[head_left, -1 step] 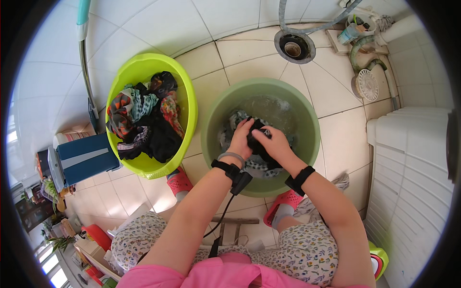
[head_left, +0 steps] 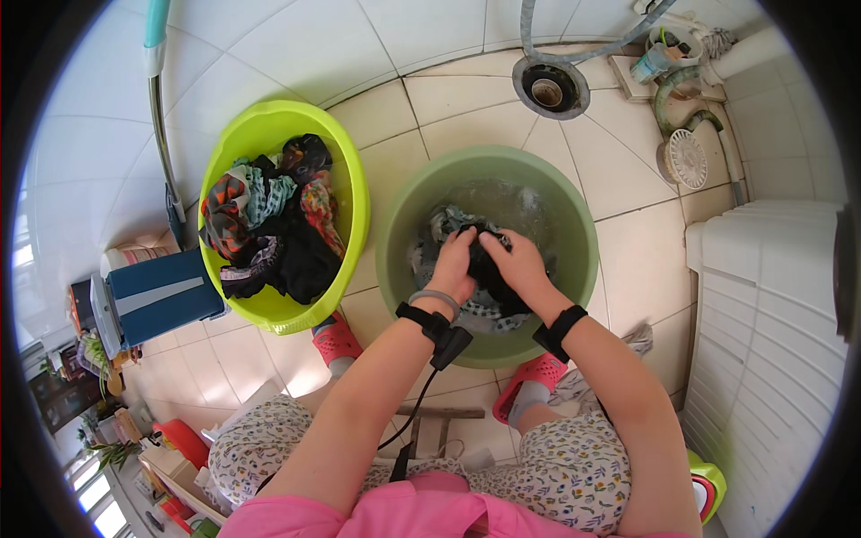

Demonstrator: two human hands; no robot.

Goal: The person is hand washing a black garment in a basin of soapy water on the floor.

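Observation:
Both my hands grip a wet black garment [head_left: 485, 272] over the water in a green basin [head_left: 582, 235]. My left hand [head_left: 454, 267] pinches its left side, and my right hand [head_left: 517, 265] holds its right side. The fingertips nearly meet at the top of the cloth. Under and around it lies a checked grey-green cloth [head_left: 495, 317], partly in the water. What kind of garment the black one is, I cannot tell.
Left of the basin stands a lime-green tub [head_left: 359, 202] of mixed clothes [head_left: 300, 260]. A floor drain [head_left: 547, 92] with a grey hose [head_left: 587, 57] lies beyond. At the right is a white ribbed panel [head_left: 762, 305]; a blue box [head_left: 161, 296] stands left.
My hands have shifted slightly on the black garment, fingertips drawn closer together at its top. The basin and tub stay put.

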